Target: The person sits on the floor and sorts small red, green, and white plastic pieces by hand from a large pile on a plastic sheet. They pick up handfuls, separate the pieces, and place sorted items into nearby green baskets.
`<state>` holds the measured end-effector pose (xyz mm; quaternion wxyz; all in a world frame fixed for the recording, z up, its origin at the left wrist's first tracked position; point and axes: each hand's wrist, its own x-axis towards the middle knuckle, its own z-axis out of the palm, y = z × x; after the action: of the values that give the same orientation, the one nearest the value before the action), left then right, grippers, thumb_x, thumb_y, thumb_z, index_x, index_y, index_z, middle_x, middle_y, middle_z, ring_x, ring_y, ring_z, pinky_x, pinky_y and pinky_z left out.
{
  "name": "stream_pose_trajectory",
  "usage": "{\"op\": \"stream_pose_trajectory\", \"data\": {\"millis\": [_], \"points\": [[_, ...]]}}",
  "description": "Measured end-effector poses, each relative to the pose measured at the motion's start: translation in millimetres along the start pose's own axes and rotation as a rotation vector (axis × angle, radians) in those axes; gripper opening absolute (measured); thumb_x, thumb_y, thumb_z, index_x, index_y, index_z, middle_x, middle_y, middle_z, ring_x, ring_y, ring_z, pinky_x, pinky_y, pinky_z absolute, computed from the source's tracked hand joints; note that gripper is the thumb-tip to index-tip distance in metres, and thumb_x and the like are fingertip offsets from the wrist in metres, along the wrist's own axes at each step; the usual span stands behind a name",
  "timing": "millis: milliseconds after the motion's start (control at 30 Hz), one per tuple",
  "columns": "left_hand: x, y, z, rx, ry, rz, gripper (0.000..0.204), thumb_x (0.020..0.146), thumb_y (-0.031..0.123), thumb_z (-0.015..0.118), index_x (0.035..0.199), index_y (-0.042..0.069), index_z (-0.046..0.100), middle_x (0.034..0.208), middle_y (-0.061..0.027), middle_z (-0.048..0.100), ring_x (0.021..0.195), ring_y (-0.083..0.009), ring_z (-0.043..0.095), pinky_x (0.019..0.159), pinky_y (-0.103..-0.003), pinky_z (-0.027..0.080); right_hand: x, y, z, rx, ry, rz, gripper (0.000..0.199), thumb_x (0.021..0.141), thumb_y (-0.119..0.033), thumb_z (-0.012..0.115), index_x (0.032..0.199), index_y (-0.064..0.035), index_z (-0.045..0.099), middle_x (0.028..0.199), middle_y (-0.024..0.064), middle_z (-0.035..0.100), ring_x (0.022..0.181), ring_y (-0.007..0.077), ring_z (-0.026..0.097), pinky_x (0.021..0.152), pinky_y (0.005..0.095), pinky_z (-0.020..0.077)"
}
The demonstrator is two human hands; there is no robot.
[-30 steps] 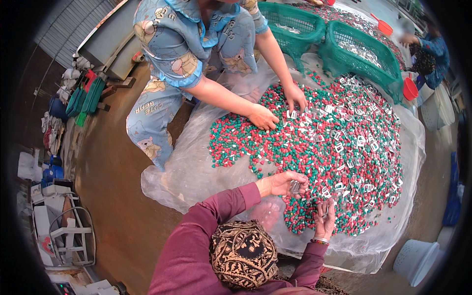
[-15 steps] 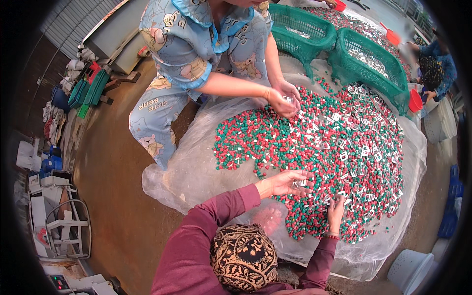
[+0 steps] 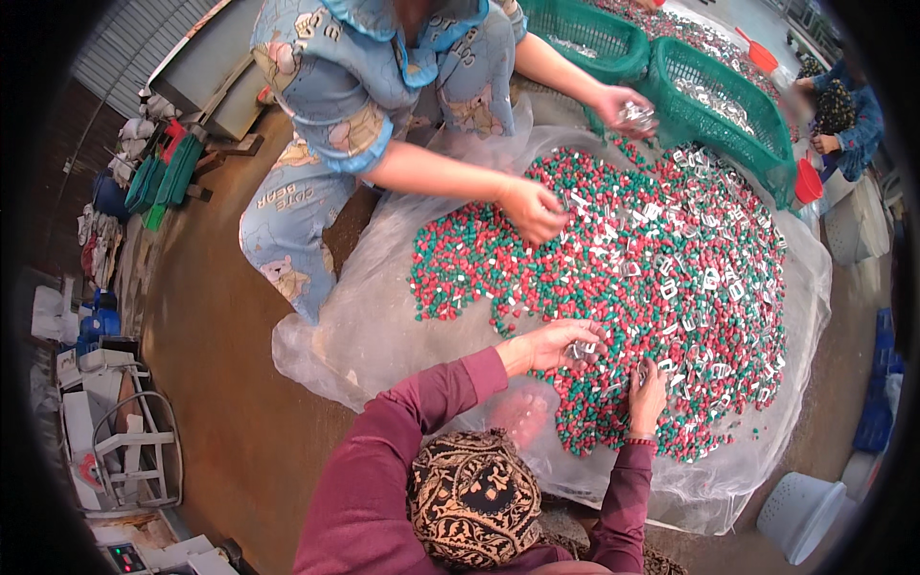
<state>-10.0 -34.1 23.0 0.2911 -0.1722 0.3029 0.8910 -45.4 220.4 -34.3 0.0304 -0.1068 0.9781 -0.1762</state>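
A spread pile of small red, green and white pellets [image 3: 575, 278] lies before me, mixed with pale metal buckle-like frames [image 3: 709, 280]. My left hand [image 3: 556, 347] is at the pile's near left part, fingers curled around a few silver buckle-like pieces [image 3: 580, 351]. To its right, my right hand [image 3: 647, 401] has its fingertips down among the pellets, drawn together beside a pale frame; what they hold, if anything, I cannot make out. Across the pile, a co-worker's hand [image 3: 532, 211] is over the pellets, and their other hand [image 3: 628, 111] holds a cluster of silver pieces near a green basket.
Green mesh baskets [image 3: 721, 105] with pale pieces stand at the far side. Translucent sheeting [image 3: 359, 345] lies under the pile. Another person [image 3: 843, 120] sits far right, near a red scoop [image 3: 808, 180]. A white perforated bucket [image 3: 800, 517] stands at lower right. Black-and-tan patterned cloth [image 3: 476, 498] bulges up between my arms.
The co-worker's hands have parted: one has swung toward the green baskets with a cluster of pieces. My right hand has shifted slightly left and away from me; my left has barely moved.
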Motion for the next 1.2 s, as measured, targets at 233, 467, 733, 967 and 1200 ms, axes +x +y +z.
{"op": "stream_pose_trajectory", "data": {"millis": [233, 467, 733, 967, 1200], "points": [[-5, 1, 0, -0.012, 0.033, 0.025, 0.02, 0.088, 0.016, 0.058, 0.105, 0.008, 0.053, 0.097, -0.0046, 0.063, 0.077, -0.0121, 0.063, 0.062, -0.026, 0.054, -3, 12, 13, 0.299, 0.245, -0.02, 0.015, 0.088, -0.015, 0.059, 0.098, -0.0044, 0.062, 0.091, 0.0148, 0.056, 0.082, 0.0309, 0.059, 0.068, 0.0388, 0.0472], [-8, 4, -2, -0.167, -0.169, 0.097, 0.037, 0.091, 0.026, 0.056, 0.121, 0.009, 0.045, 0.118, -0.0119, 0.055, 0.103, -0.0235, 0.059, 0.081, -0.037, 0.053, -18, 15, -14, 1.534, 0.279, 0.577, 0.015, 0.093, -0.022, 0.055, 0.093, -0.0076, 0.059, 0.076, -0.0029, 0.054, 0.064, 0.0049, 0.049, 0.049, 0.0216, 0.0384], [-14, 15, 25, -0.153, -0.307, 0.101, 0.058, 0.092, 0.032, 0.053, 0.14, 0.011, 0.028, 0.136, -0.0154, 0.041, 0.117, -0.0337, 0.05, 0.094, -0.047, 0.046, -31, 20, -24, 2.026, 0.235, 0.712, 0.029, 0.09, -0.033, 0.059, 0.099, -0.0061, 0.057, 0.094, 0.0086, 0.061, 0.08, 0.0176, 0.06, 0.061, 0.0275, 0.0506], [-5, 4, 15, -0.255, -0.329, 0.083, 0.046, 0.092, 0.027, 0.053, 0.133, 0.012, 0.038, 0.117, -0.0086, 0.055, 0.095, -0.0224, 0.061, 0.075, -0.038, 0.053, -54, 16, -18, 2.613, -0.169, 0.388, 0.041, 0.088, -0.02, 0.053, 0.127, -0.0086, 0.046, 0.129, 0.0093, 0.049, 0.102, 0.0245, 0.052, 0.059, 0.0271, 0.0476], [-4, 10, 26, -0.309, -0.284, 0.107, 0.041, 0.092, 0.025, 0.053, 0.129, 0.012, 0.043, 0.105, -0.0045, 0.06, 0.084, -0.017, 0.062, 0.068, -0.032, 0.05, -62, -25, -22, 2.795, -0.351, 0.339, 0.06, 0.091, -0.044, 0.047, 0.142, -0.0161, 0.03, 0.132, 0.0127, 0.048, 0.108, 0.0361, 0.052, 0.071, 0.0415, 0.054]]}}
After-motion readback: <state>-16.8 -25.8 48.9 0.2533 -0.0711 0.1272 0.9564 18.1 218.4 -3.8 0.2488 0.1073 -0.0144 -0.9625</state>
